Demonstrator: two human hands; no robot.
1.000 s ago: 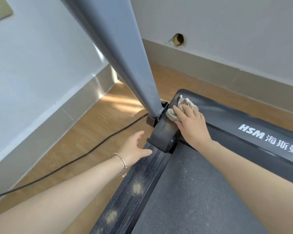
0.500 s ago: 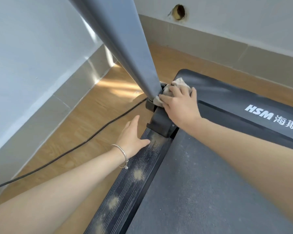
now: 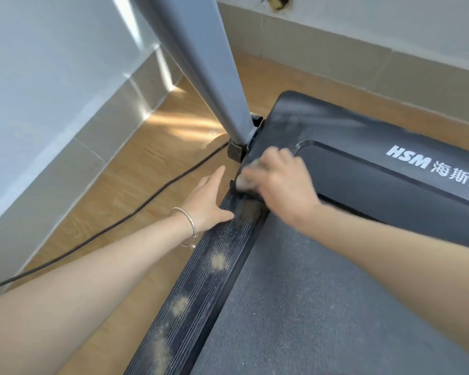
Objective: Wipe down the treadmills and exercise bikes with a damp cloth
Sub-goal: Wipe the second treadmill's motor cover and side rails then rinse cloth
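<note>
**Cloth sliding from the post base onto the dusty side rail**

Wiping is moving on. A second ago the right hand (image 3: pixel 279 182) was working the cloth (image 3: pixel 244 180) tight against the foot of the grey upright post (image 3: pixel 201 63), on the corner of the black motor cover (image 3: pixel 363 136). Now it is pulling back from the post towards the person, and the cloth is arriving at the near end of the treadmill's ribbed side rail (image 3: pixel 201 290), a little way below the post's foot. The hand is smeared with motion, so the stroke is mid-sweep. By the look of it the post corner is done and the rail is next: pale dust patches (image 3: pixel 218 259) are lying along the rail further from the post, untouched.

The right forearm is reaching in across the running belt (image 3: pixel 309 293), wrist bent down, fingers curling over the bunched cloth and pressing it onto the plastic; blur is hiding the exact grip.

The left hand (image 3: pixel 206 201), wearing a thin bracelet (image 3: pixel 191 226), is staying where it was, bracing on the rail's outer edge below the post, fingers straight and thumb spread, holding nothing.
</note>
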